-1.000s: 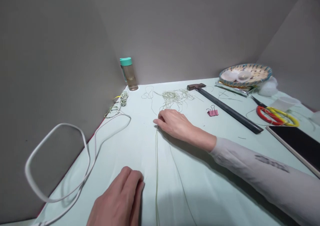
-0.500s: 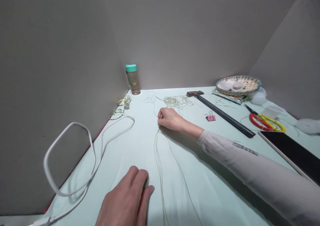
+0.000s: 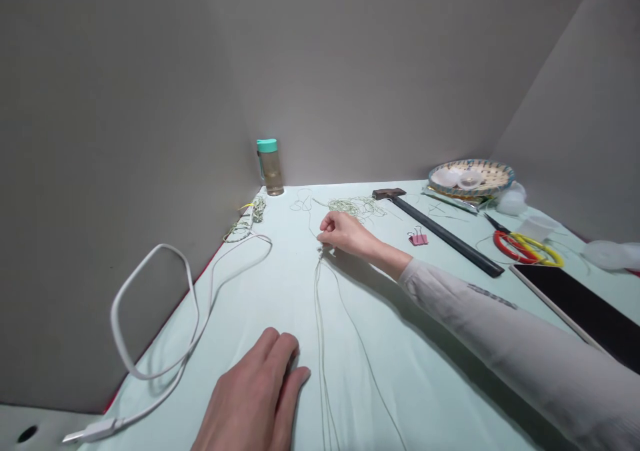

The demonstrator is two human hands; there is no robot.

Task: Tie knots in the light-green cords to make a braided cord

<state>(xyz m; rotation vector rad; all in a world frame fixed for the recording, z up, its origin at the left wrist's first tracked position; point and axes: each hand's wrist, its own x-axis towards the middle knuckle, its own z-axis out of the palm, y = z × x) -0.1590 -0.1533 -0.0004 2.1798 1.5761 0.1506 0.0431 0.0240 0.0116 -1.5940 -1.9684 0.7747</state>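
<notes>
Thin pale green cords (image 3: 321, 331) run down the middle of the light green tablecloth (image 3: 250, 291) toward me. My right hand (image 3: 345, 232) reaches far forward and pinches the cords at their far end, fingers closed. Just beyond it lies a tangle of the same cord (image 3: 354, 205). My left hand (image 3: 255, 398) rests flat on the cloth near me, fingers stretched out and close together, just left of the cords, holding nothing.
A white cable (image 3: 165, 304) loops over the left edge. A bottle with a teal cap (image 3: 271, 166) stands in the far corner. A hammer (image 3: 435, 228), pink binder clip (image 3: 418, 238), scissors (image 3: 525, 246), woven tray (image 3: 470, 175) and tablet (image 3: 585, 308) lie to the right.
My right hand has gone from lying over the cords to pinching them with closed fingers, farther from me. The view has pulled back. My left hand stays flat.
</notes>
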